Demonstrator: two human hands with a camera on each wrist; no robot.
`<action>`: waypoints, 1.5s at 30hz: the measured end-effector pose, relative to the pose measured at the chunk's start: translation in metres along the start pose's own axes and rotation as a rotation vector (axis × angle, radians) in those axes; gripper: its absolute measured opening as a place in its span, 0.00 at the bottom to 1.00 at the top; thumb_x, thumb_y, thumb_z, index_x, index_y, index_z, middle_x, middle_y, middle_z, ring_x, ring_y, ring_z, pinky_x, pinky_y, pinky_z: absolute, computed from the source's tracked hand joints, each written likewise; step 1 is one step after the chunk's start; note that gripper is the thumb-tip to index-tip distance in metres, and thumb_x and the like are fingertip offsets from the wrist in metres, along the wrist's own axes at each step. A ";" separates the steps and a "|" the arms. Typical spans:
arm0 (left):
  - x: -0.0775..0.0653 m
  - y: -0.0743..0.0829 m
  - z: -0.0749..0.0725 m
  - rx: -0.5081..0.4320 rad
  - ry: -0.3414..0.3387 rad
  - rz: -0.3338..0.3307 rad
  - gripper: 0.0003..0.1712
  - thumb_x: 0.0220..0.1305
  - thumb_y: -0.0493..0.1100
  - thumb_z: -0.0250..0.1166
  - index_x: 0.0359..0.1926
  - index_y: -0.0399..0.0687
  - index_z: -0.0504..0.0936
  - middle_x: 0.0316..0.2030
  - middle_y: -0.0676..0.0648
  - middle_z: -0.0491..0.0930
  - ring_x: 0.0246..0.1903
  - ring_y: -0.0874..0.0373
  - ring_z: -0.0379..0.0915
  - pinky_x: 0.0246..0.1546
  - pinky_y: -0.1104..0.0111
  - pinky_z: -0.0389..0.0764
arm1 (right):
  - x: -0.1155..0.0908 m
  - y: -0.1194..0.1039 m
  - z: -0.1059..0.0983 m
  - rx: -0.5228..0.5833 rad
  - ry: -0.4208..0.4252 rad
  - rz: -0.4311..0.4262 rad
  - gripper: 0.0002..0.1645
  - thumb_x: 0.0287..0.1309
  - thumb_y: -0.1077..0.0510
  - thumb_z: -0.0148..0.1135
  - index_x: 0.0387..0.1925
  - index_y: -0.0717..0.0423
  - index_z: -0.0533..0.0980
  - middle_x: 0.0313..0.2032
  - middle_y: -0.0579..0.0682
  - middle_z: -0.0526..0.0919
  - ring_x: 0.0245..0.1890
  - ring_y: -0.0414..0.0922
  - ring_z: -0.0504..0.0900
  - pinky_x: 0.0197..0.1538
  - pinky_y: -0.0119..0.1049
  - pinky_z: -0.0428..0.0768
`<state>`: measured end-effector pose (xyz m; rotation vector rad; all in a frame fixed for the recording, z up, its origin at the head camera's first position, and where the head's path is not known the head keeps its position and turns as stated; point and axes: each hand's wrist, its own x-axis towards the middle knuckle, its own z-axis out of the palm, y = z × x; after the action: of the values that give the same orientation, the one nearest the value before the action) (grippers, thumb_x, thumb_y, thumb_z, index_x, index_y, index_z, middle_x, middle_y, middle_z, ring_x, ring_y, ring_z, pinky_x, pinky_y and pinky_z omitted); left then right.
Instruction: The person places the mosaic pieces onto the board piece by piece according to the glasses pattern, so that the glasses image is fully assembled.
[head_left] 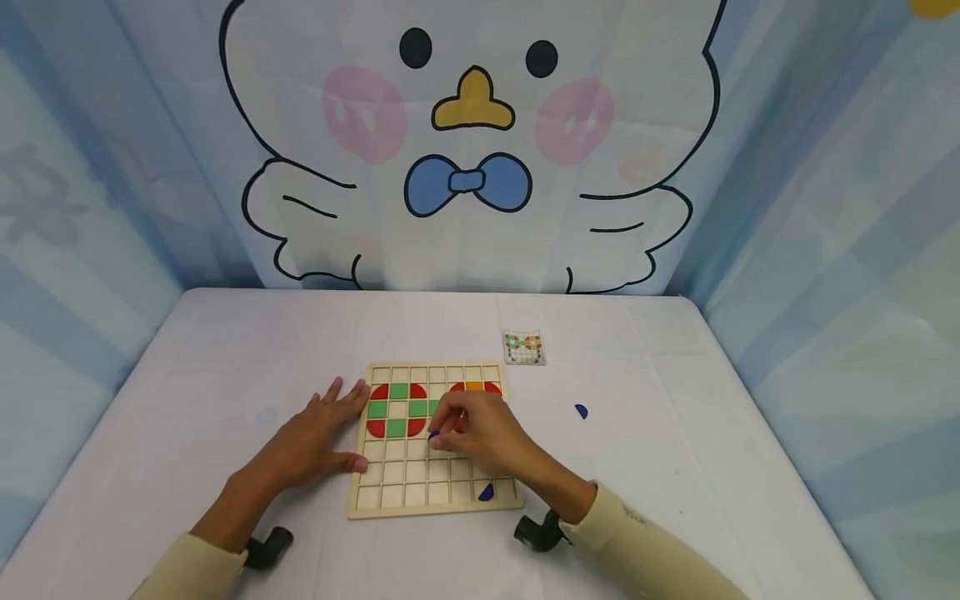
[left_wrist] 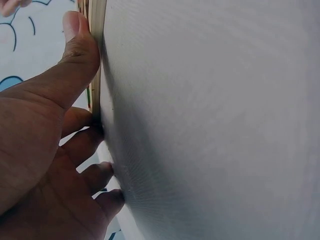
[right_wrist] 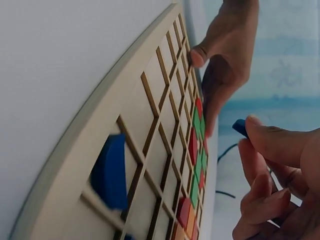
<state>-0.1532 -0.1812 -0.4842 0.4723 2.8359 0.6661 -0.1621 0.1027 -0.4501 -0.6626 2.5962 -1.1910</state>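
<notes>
A wooden grid board (head_left: 416, 496) lies on the table with red quarter-round and green square pieces in its upper cells. My right hand (head_left: 480, 429) is above the board's middle and pinches a small blue half-round piece (right_wrist: 240, 127) between thumb and index finger, off the board. Along the board's left edge rests my left hand (head_left: 315, 437), fingers spread, thumb and fingertips touching that edge. Another blue half-round piece (head_left: 486, 492) sits in a bottom-row cell near the right corner. Part of the upper right pattern, with red and orange pieces (head_left: 474, 387), is hidden behind my right hand.
A small pattern card (head_left: 524, 347) lies beyond the board's upper right corner. One loose blue piece (head_left: 581, 411) is on the white tablecloth (head_left: 637, 350) to the right. Printed curtains (head_left: 465, 242) stand behind the table and at both sides.
</notes>
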 end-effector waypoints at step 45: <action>-0.001 0.000 -0.001 -0.026 0.003 0.031 0.66 0.50 0.60 0.83 0.82 0.43 0.59 0.81 0.36 0.58 0.82 0.26 0.45 0.73 0.27 0.60 | 0.063 -0.028 0.048 -0.261 -0.201 -0.013 0.06 0.57 0.58 0.81 0.33 0.42 0.90 0.25 0.33 0.83 0.30 0.33 0.78 0.34 0.26 0.75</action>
<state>-0.1526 -0.1826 -0.4831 0.5129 2.8240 0.7094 -0.1910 0.0243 -0.4600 -0.8038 2.5983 -0.7492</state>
